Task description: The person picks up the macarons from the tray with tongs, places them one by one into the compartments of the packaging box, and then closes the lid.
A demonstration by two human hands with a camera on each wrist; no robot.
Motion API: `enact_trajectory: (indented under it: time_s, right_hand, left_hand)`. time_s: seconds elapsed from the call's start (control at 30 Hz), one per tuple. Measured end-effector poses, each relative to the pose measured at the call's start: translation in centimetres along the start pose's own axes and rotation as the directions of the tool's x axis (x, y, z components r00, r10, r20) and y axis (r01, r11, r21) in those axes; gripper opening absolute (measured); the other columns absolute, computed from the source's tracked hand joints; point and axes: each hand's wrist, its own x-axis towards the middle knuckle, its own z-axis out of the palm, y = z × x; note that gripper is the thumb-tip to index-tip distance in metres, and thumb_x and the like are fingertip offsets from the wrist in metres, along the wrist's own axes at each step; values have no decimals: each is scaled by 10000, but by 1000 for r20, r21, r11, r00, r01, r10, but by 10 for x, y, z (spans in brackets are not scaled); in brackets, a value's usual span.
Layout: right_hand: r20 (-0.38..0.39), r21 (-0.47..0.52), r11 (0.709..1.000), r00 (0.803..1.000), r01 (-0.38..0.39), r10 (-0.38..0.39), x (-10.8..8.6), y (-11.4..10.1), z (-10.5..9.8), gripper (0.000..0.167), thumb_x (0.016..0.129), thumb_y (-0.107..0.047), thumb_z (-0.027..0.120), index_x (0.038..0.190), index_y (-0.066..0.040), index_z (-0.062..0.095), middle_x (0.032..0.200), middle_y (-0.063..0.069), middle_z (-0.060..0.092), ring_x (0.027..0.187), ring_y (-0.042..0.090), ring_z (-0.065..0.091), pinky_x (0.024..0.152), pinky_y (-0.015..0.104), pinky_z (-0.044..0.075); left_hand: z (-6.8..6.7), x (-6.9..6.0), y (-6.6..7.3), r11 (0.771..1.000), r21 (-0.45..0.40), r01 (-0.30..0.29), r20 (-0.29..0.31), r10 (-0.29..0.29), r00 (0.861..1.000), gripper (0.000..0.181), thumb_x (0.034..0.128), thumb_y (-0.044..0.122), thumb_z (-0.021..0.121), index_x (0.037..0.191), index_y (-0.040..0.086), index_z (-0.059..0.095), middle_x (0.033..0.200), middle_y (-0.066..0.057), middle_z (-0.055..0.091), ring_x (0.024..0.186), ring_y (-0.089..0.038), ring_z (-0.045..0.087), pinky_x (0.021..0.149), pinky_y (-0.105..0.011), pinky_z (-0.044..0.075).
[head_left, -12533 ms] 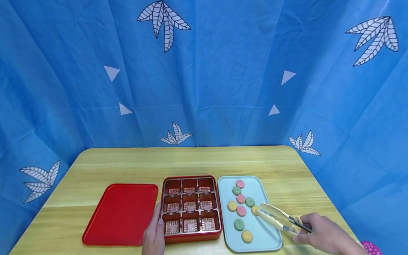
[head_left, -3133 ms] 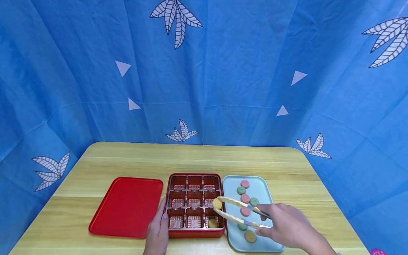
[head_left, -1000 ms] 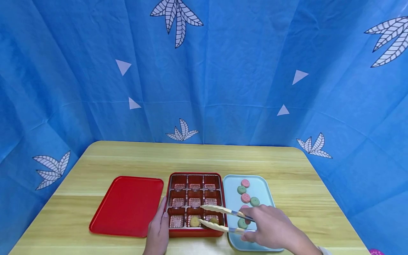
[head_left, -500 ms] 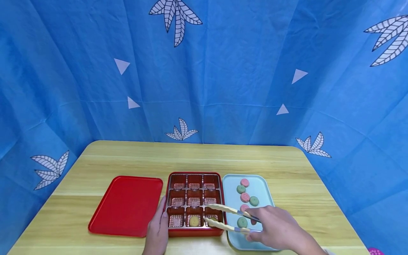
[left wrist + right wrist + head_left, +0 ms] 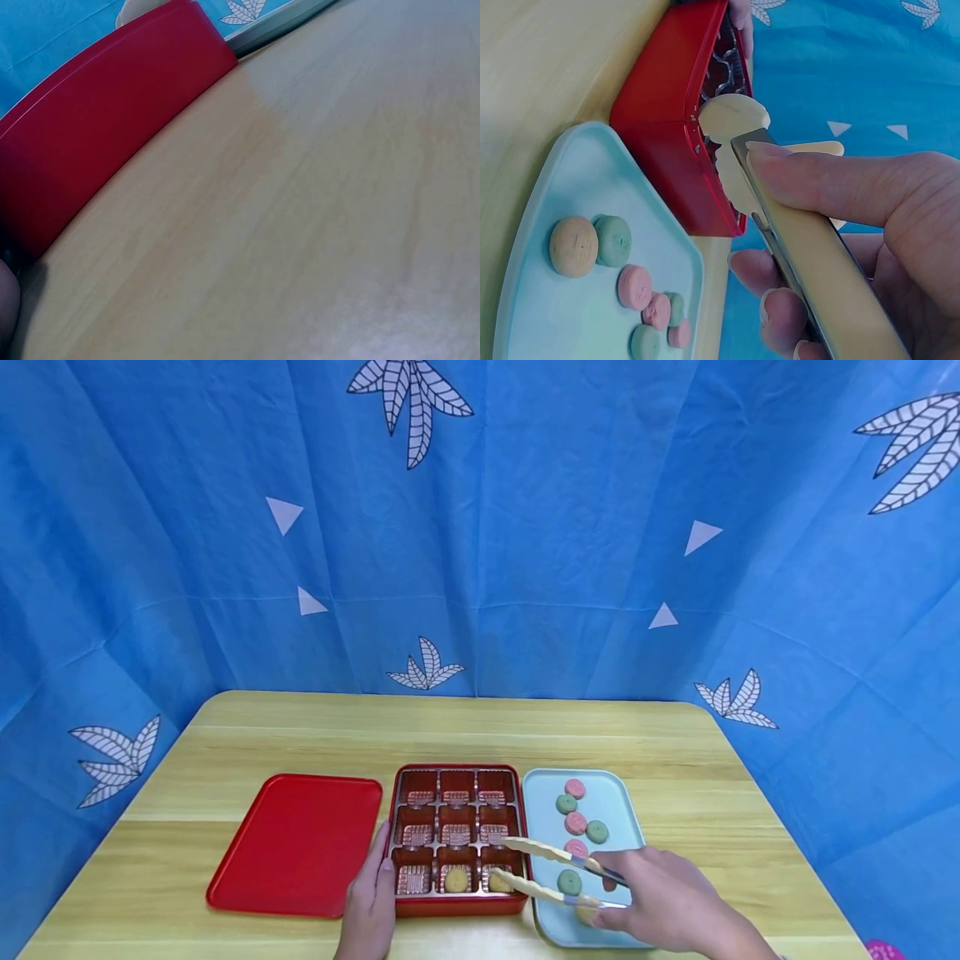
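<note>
In the head view my left hand [image 5: 367, 906] rests along the left side of a red box [image 5: 461, 907], thumb near its front corner. The box holds a brown insert with several compartments. One yellow macaron [image 5: 455, 881] lies in the front middle compartment. Another yellow macaron [image 5: 496, 886], partly covered by the tongs, lies in the front right one. My right hand [image 5: 667, 897] grips the tongs [image 5: 551, 852]. Their arms stand apart over the box's right side, nothing between the tips. In the right wrist view thumb and fingers hold the tongs' handle [image 5: 817, 277].
To the right of the box, a light blue tray [image 5: 543, 783] bears several pink and green macarons and one yellow macaron [image 5: 574, 247], partly hidden behind the tongs in the head view. A red tray or lid [image 5: 296, 843] lies left of the box. A blue curtain [image 5: 555, 527] hangs behind the table.
Two yellow macarons have moved from the blue tray into the box's front compartments. The tongs let go of the second one and have drawn back to the right. The left hand stays at the box.
</note>
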Motion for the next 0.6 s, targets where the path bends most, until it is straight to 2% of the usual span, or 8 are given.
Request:
enact_trajectory:
  time_s: [0.47,0.6]
  right_hand:
    - [13,7,998,998,-62,62,-9,9,-2,272,689,-458,785,826,-314,600,688,-158,513,598,83,444,513,263,357]
    - [13,17,996,996,-90,90,-13,11,-2,299,678,-457,791,869,-305,619,685,-146,512,611,82,447,525,255,363]
  left_hand:
    - [0,-1,1,999,21,-37,-16,38,999,447,1023,166,362,1469,138,347,1432,-96,457,1306,-263,396,976,-15,194]
    - [1,-1,0,999,25,-36,-22,37,999,445,1020,159,369,1465,142,358,1425,-91,466,1299,-254,407,978,-18,202]
